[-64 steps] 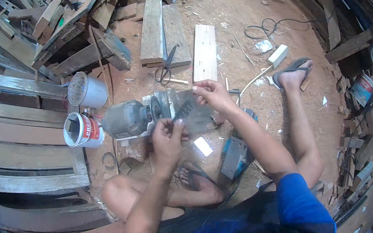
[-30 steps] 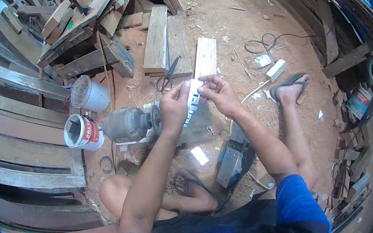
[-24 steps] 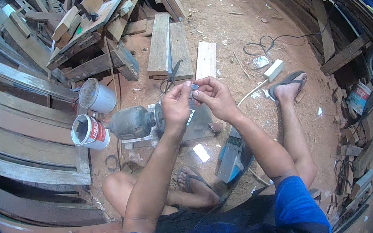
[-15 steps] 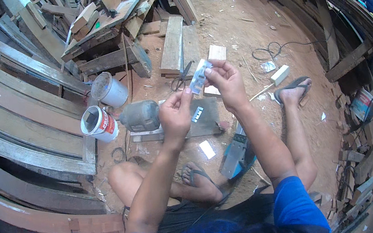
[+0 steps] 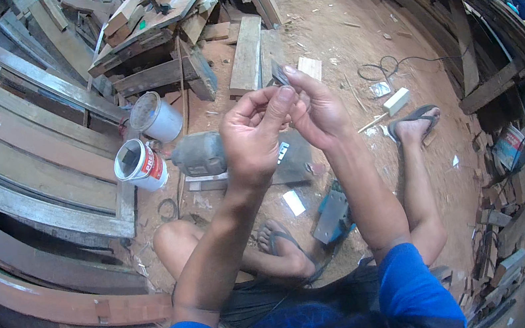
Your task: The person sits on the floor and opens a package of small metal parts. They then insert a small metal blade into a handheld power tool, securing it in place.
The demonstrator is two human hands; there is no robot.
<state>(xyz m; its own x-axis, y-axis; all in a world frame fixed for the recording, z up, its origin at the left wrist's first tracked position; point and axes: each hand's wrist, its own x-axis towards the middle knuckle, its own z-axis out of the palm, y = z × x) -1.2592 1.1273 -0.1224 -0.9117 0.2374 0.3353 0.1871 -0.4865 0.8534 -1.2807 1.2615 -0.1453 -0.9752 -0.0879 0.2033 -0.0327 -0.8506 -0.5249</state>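
both hands raised, left hand (image 5: 252,135) and right hand (image 5: 317,111) pinching one small grey strip (image 5: 279,73), grey motor (image 5: 199,155) on floor below

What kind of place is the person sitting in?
Most likely a woodworking shop. Planks and curved wooden frames lie all around, sawdust covers the floor, and a power tool sits below the hands.

A small, thin, flat grey piece (image 5: 279,74), possibly a sheet of sandpaper or metal, is held raised in front of the person. It stands nearly upright, tilted slightly, pinched at its lower edge between the fingertips of the left hand (image 5: 252,135) and the right hand (image 5: 317,111).
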